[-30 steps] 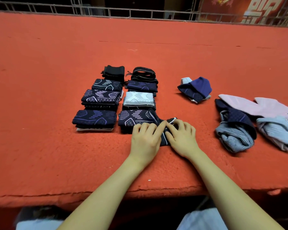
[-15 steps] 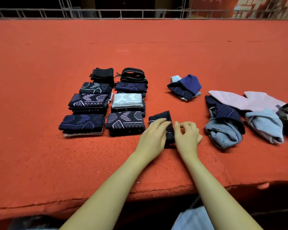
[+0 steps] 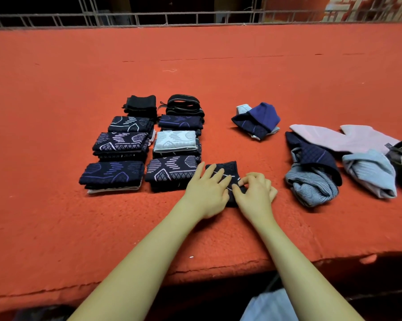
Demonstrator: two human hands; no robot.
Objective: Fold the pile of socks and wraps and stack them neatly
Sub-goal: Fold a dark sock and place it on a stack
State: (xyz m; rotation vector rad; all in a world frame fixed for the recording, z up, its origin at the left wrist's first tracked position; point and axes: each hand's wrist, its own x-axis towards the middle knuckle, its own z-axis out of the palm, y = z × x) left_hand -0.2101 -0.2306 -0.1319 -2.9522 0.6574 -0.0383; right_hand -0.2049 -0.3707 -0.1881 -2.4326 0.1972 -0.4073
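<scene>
Nearby, folded stacks (image 3: 139,147) beside unfolded socks (image 3: 334,163)

Stacks (image 3: 139,144) left — loose socks (image 3: 334,163) right.

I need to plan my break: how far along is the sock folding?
Done: two rows of folded stacks. In hand: both hands, left flat and right pinching, on a dark sock. Left: the loose pile and a blue bundle.
</scene>
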